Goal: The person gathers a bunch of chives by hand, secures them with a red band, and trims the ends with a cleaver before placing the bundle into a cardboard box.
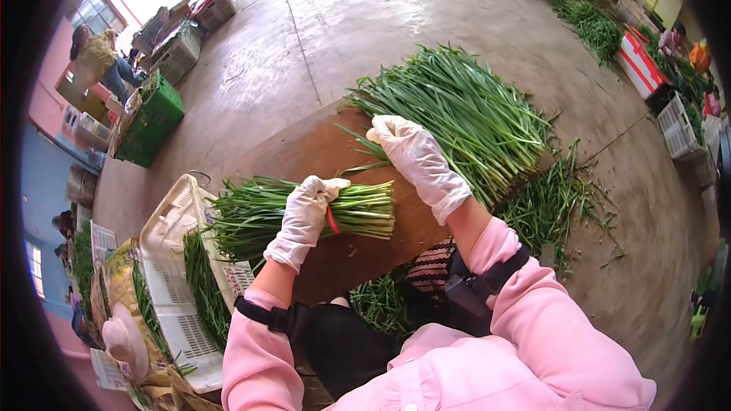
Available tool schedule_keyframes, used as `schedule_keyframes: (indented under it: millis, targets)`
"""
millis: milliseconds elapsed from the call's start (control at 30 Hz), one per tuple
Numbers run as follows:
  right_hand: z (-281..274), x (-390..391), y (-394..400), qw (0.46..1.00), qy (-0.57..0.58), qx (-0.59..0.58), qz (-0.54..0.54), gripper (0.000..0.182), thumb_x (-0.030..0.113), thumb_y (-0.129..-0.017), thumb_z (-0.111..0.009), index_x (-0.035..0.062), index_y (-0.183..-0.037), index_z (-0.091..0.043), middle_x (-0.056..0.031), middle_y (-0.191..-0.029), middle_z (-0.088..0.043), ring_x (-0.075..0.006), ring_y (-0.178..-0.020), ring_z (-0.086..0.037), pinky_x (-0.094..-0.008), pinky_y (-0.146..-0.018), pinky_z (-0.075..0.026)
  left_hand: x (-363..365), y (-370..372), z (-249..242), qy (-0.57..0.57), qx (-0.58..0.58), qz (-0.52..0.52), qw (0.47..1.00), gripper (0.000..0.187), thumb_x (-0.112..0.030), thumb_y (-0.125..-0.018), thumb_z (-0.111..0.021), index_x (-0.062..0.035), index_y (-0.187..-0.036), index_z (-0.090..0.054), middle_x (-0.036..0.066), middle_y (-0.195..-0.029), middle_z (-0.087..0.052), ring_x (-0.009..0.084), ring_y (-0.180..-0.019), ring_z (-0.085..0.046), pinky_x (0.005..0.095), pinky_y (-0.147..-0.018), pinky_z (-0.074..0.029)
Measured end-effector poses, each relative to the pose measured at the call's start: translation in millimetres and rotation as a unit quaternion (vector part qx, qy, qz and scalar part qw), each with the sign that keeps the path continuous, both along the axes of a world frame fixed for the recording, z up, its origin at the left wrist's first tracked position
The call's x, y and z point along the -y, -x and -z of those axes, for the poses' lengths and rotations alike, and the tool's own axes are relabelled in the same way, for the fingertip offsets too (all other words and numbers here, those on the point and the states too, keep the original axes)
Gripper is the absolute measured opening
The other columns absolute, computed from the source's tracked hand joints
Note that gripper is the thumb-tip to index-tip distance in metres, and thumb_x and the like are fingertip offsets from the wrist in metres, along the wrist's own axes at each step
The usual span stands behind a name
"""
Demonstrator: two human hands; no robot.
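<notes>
My left hand (304,217), in a white glove, is wrapped over a bundle of garlic chives (362,209) lying on the brown board (320,141). A red band (333,221) goes round the bundle beside my fingers; the pale cut ends point right and the green leaves left. My right hand (411,154), also gloved, is raised at the near left edge of a large loose pile of chives (472,114). Its fingers are closed in a pinch. A few thin leaves run close to it, but whether they are between the fingers is hidden.
A white plastic crate (164,247) holding chives stands at left. Loose trimmings (560,205) cover the floor at right, more lie below the board. A green crate (152,118) and a person (95,57) are at far left; more crates and people line the right wall.
</notes>
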State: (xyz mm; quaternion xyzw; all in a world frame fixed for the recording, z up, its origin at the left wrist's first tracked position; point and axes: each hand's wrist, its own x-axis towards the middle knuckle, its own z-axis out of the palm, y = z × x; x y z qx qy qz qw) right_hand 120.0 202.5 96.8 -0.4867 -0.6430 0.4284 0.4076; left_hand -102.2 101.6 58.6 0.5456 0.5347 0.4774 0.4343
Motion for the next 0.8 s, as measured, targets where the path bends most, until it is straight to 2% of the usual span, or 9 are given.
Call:
schedule_keyframes:
  millis: [33,100,133,200,233,367,533,667,800]
  targets:
    - [2,1,3,1.000,0.000,-0.001,0.002,0.032,0.034,-0.101,-0.060,0.0055,-0.112,-0.071,-0.0026,-0.097,-0.075,-0.0117,-0.090,-0.064,-0.0285,-0.087,-0.050,0,1,-1,0.007,-0.015,0.004,1.000,0.011,0.003,-0.099,-0.060,0.0014,-0.087,-0.059,0.015,-0.106,-0.075,0.0201,-0.100,-0.069,0.0297,-0.094,-0.052]
    - [4,5,9,0.994,-0.102,-0.034,-0.001,0.024,0.030,-0.100,-0.059,0.0085,-0.102,-0.069,-0.0150,-0.098,-0.071,-0.0372,-0.088,-0.065,-0.0396,-0.080,-0.052,-1,-1,-3,0.024,-0.009,0.001,1.000,0.011,0.002,-0.098,-0.061,0.0014,-0.087,-0.059,0.015,-0.106,-0.075,0.0193,-0.099,-0.068,0.0297,-0.093,-0.052]
    - [-8,11,7,0.997,-0.044,0.016,-0.057,0.025,0.030,-0.100,-0.058,0.0088,-0.100,-0.069,-0.0147,-0.099,-0.072,-0.0373,-0.089,-0.066,-0.0397,-0.080,-0.052,-1,-1,-5,0.041,-0.003,-0.005,0.999,0.011,0.002,-0.098,-0.062,0.0014,-0.087,-0.058,0.016,-0.107,-0.075,0.0185,-0.098,-0.068,0.0297,-0.092,-0.052]
    - [12,4,9,0.933,-0.212,0.162,-0.242,0.031,0.036,-0.097,-0.061,0.0065,-0.099,-0.070,-0.0180,-0.099,-0.072,-0.0393,-0.094,-0.067,-0.0415,-0.083,-0.053,1,-1,-9,0.057,-0.050,-0.022,0.997,0.011,0.000,-0.098,-0.063,0.0015,-0.088,-0.059,0.015,-0.108,-0.075,0.0179,-0.098,-0.067,0.0297,-0.092,-0.052]
    - [-31,27,13,0.937,-0.013,0.259,-0.233,0.042,0.043,-0.092,-0.064,0.0023,-0.099,-0.070,-0.0232,-0.104,-0.071,-0.0404,-0.101,-0.067,-0.0441,-0.087,-0.053,2,-1,-12,0.074,-0.096,-0.039,0.992,0.011,-0.001,-0.099,-0.063,0.0016,-0.089,-0.059,0.015,-0.110,-0.075,0.0172,-0.098,-0.067,0.0297,-0.093,-0.052]
    - [-3,47,29,0.926,-0.059,0.207,-0.310,0.082,0.053,-0.070,-0.079,0.0006,-0.129,-0.055,-0.0254,-0.116,-0.068,-0.0411,-0.110,-0.065,-0.0447,-0.096,-0.052,8,-8,-9,0.022,0.026,-0.047,0.998,0.016,-0.007,-0.097,-0.068,0.0010,-0.111,-0.069,0.010,-0.113,-0.074,0.0133,-0.096,-0.064,0.0285,-0.090,-0.051]
    - [6,65,52,0.920,-0.081,0.295,-0.244,0.083,0.054,-0.068,-0.083,0.0101,-0.134,-0.055,-0.0219,-0.117,-0.069,-0.0366,-0.111,-0.067,-0.0460,-0.096,-0.052,12,-10,-14,0.038,-0.046,-0.064,0.996,0.008,-0.006,-0.099,-0.066,0.0020,-0.099,-0.065,0.014,-0.121,-0.072,0.0149,-0.105,-0.063,0.0300,-0.097,-0.049]
    - [20,62,53,0.904,-0.098,0.315,-0.273,0.081,0.051,-0.070,-0.085,0.0142,-0.136,-0.056,-0.0163,-0.113,-0.071,-0.0344,-0.106,-0.068,-0.0434,-0.093,-0.054,13,-3,7,0.016,-0.051,-0.083,0.995,0.013,-0.004,-0.096,-0.069,0.0015,-0.108,-0.069,0.011,-0.117,-0.073,0.0152,-0.105,-0.064,0.0290,-0.092,-0.051]
    - [14,63,51,0.903,-0.094,0.295,-0.297,0.086,0.054,-0.071,-0.085,0.0121,-0.139,-0.055,-0.0157,-0.118,-0.070,-0.0341,-0.108,-0.068,-0.0421,-0.093,-0.054,20,0,-3,-0.079,-0.217,-0.086,0.969,0.034,-0.009,-0.085,-0.082,0.0007,-0.114,-0.067,0.012,-0.119,-0.070,0.0188,-0.106,-0.066,0.0328,-0.093,-0.053]
